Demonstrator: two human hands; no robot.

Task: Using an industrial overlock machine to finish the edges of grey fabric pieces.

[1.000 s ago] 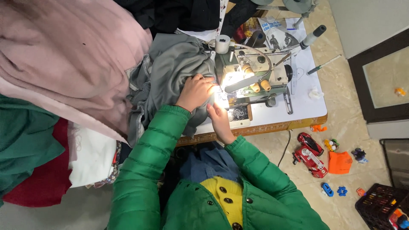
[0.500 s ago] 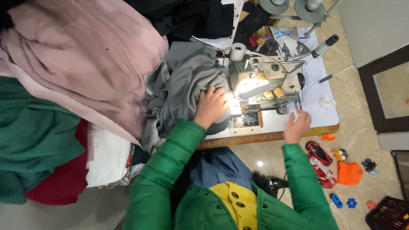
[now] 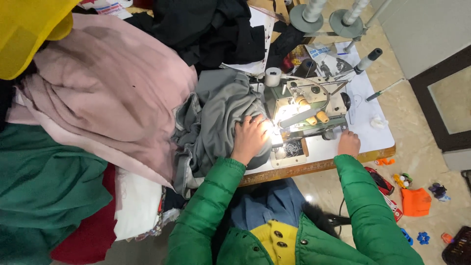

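My left hand [image 3: 249,137] lies flat on a bunched grey cloth [image 3: 216,118], pressing it against the table right beside the lit needle area of a pale green sewing machine [image 3: 304,105]. My right hand [image 3: 348,143] rests on the white table top [image 3: 365,110] at the machine's right end, its fingers touching the machine's base; whether it grips anything is hidden. Both arms wear green puffy sleeves.
Piles of pink [image 3: 98,88], dark green [image 3: 44,191], black [image 3: 211,29] and red cloth fill the left. Two thread cone stands [image 3: 324,14] stand behind the machine. Small toys, a red toy car [image 3: 380,181] and an orange cloth [image 3: 416,202] lie on the floor at the right.
My right hand moved from the needle area out to the right end of the machine. The left hand stayed on the grey cloth. The view shifted toward the left.
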